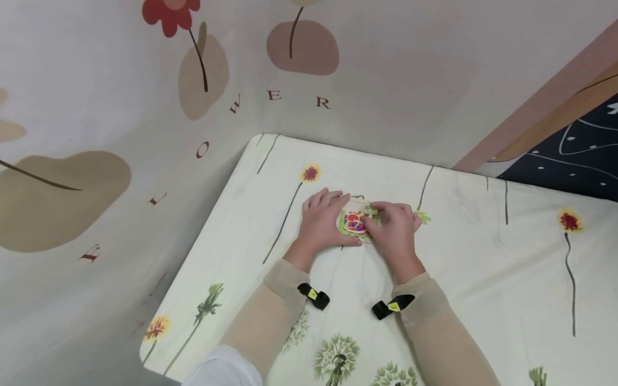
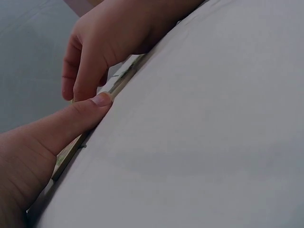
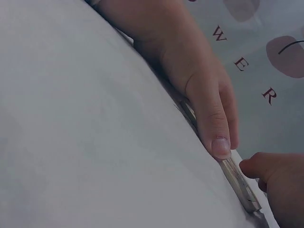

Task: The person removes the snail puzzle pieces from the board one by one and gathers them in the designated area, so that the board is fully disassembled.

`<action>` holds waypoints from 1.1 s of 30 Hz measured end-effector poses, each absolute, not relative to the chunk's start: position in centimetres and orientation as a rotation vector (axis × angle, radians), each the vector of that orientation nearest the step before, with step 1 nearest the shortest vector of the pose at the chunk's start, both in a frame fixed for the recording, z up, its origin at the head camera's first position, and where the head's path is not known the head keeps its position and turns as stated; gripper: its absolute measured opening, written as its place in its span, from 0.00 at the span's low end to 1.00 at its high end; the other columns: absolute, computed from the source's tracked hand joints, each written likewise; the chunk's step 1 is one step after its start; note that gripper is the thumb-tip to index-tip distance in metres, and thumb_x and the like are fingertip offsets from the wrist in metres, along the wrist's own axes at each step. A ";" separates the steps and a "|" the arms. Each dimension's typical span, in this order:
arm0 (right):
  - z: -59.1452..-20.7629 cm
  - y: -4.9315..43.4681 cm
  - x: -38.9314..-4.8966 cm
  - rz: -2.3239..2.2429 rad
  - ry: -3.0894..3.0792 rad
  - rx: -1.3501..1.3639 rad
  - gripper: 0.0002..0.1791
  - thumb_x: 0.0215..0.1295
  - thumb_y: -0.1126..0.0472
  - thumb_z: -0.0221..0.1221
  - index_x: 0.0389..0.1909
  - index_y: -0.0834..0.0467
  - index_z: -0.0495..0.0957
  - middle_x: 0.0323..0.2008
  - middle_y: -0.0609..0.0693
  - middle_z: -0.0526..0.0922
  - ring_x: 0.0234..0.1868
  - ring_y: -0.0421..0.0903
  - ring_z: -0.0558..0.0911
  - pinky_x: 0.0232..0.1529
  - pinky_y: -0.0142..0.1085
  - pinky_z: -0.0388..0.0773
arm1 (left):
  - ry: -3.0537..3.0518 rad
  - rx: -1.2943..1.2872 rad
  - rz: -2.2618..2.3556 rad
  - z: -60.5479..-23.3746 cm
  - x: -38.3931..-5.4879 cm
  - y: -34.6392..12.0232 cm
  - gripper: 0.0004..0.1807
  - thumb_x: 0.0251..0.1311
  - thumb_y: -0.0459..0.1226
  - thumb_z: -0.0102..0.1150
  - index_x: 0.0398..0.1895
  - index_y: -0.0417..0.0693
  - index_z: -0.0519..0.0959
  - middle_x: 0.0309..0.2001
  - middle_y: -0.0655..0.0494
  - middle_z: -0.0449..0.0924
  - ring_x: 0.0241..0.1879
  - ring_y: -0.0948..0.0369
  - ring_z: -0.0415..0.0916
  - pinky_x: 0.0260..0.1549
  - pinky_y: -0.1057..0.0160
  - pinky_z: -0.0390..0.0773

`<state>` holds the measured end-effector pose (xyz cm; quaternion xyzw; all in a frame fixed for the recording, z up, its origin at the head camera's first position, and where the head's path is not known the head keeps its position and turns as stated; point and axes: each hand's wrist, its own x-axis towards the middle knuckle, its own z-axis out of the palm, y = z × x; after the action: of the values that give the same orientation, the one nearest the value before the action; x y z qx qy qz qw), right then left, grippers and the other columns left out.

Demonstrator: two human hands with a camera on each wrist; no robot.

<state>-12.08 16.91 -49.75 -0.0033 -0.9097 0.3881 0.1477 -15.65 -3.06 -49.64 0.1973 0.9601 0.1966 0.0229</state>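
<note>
A small flat wooden picture puzzle board (image 1: 354,224), printed in red, green and blue, lies on the cloth-covered table. My left hand (image 1: 322,220) holds it from the left, fingers along the far side and thumb against the near edge. The left wrist view shows that thumb (image 2: 90,111) on the thin edge of the board (image 2: 69,159). From the right, my right hand (image 1: 397,230) reaches over the board with bent fingers. Its thumb and index finger pinch at a small green puzzle piece (image 1: 370,211) on the board's right part, largely hidden by the fingers.
A pale tablecloth (image 1: 502,300) with printed flowers covers the table. Its far and left edges meet a hanging fabric (image 1: 386,107) with printed shapes and letters. Black wrist cameras sit on the left wrist (image 1: 316,297) and right wrist (image 1: 392,307).
</note>
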 end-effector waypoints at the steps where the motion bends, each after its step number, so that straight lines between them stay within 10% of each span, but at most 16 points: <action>1: -49.7 16.9 -12.0 1.129 -2.614 -0.012 0.19 0.62 0.57 0.77 0.53 0.56 0.89 0.46 0.53 0.90 0.56 0.56 0.74 0.67 0.66 0.49 | 2.972 0.610 0.603 -49.6 -15.7 -3.1 0.67 0.38 0.76 0.77 0.83 0.61 0.66 0.80 0.59 0.61 0.82 0.50 0.47 0.76 0.41 0.49; 33: -49.7 19.6 -11.3 1.132 -2.523 -0.055 0.20 0.58 0.62 0.79 0.52 0.59 0.90 0.42 0.56 0.90 0.54 0.57 0.77 0.67 0.63 0.53 | 2.954 0.608 0.572 -49.1 -15.6 -3.1 0.66 0.38 0.75 0.77 0.83 0.62 0.65 0.81 0.59 0.60 0.82 0.50 0.45 0.76 0.42 0.49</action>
<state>-11.35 19.64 -49.71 -0.0195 -0.8961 0.4020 0.1870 -15.60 -3.05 -49.12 0.1980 0.9617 0.1863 0.0358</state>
